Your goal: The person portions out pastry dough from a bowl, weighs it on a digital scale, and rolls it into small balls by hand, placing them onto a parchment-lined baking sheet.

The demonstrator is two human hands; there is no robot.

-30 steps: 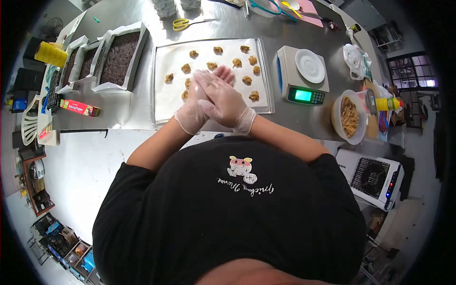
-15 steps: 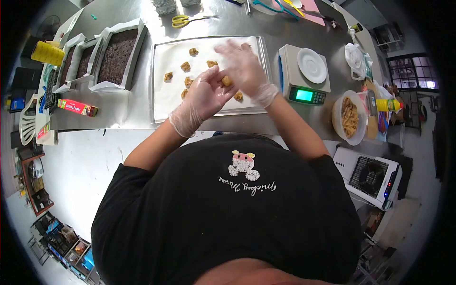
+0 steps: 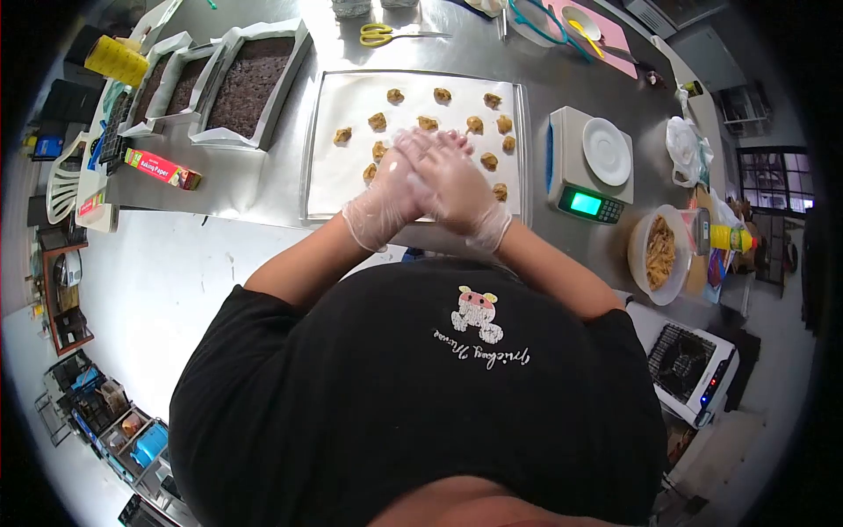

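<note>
My left hand [image 3: 399, 189], in a clear plastic glove, is cupped under my right hand [image 3: 457, 186], gloved the same way. The palms press together over the near part of a paper-lined tray [image 3: 327, 189], and the dough ball between them is hidden from view. Several lumpy pieces of brown dough lie spaced out on the white paper, among them one [image 3: 342, 135] at the left, one [image 3: 442, 94] near the far edge and one [image 3: 489, 161] just right of my fingers.
Right of the tray stands a scale [image 3: 569, 145] with a white plate [image 3: 608, 151]. Beyond it is a bowl of dough [image 3: 659, 255]. Lined pans of dark cake [image 3: 250, 83] and a baking paper box [image 3: 162, 169] are at the left; yellow scissors [image 3: 378, 35] lie behind the tray.
My right hand has come down onto my left, closing over the dough ball that showed in the left palm. The view has shifted, so the table things appear further right.
</note>
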